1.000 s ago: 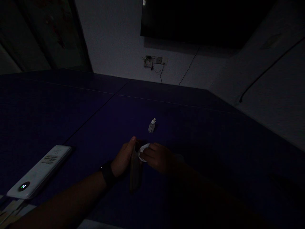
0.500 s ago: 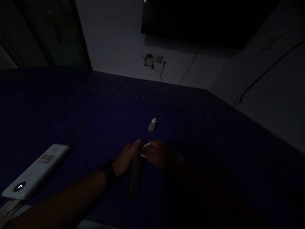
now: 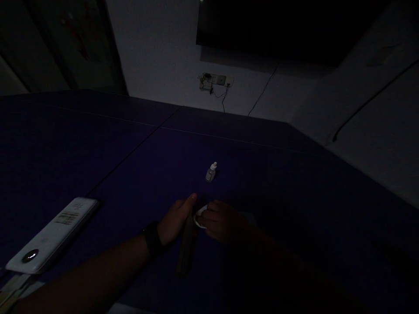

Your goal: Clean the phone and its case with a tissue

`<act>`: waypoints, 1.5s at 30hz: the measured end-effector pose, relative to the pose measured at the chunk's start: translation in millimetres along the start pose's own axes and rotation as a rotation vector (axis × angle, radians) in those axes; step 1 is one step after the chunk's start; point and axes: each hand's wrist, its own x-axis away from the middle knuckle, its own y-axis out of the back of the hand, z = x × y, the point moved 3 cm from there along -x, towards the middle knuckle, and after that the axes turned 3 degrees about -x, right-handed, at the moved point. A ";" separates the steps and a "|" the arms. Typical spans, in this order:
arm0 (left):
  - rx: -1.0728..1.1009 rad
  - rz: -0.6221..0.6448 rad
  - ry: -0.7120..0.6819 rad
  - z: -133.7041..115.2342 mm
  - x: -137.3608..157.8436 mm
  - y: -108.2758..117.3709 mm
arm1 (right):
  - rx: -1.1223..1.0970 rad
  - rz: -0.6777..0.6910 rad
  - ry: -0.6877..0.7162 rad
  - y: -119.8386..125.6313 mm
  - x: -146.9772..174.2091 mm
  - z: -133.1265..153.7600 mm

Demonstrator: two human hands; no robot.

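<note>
My left hand (image 3: 173, 221), with a dark band on its wrist, is wrapped round a long, flat, dark phone-shaped object (image 3: 185, 253). That object is held on edge, and the dim light hides its details. Beside its upper end, my right hand (image 3: 220, 220) is closed on a thin white pad (image 3: 200, 216) with a rounded edge. The pad is close against the dark object; whether they touch I cannot tell. A small clear bottle (image 3: 210, 175) with a white cap and a pale label stands just beyond both hands.
A white power bank (image 3: 54, 235) with a lit round display lies at the left, with a cable at its near end. The table (image 3: 137, 174) is dark blue with seams. Sockets and wires (image 3: 214, 80) are on the wall below a large dark screen (image 3: 262, 30).
My right hand and the white pad have moved a little toward me along the dark object. My left hand keeps its hold. The view has shifted slightly.
</note>
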 end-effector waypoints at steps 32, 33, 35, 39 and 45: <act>-0.101 -0.008 -0.021 0.2 3.1 -3.3 | -0.072 0.047 0.002 12.0 3.5 41.0; -0.101 -0.005 -0.016 2.4 2.8 -3.7 | -0.095 0.047 0.026 11.7 3.4 44.0; -0.101 -0.001 -0.008 5.9 1.4 -4.6 | -0.107 0.038 0.032 11.1 2.8 45.9; -0.104 0.006 0.005 9.4 -3.7 -5.0 | -0.024 0.020 -0.103 9.7 0.9 34.4; -0.110 0.015 0.035 10.9 -2.0 -2.2 | -0.061 0.097 -0.053 8.5 2.4 41.0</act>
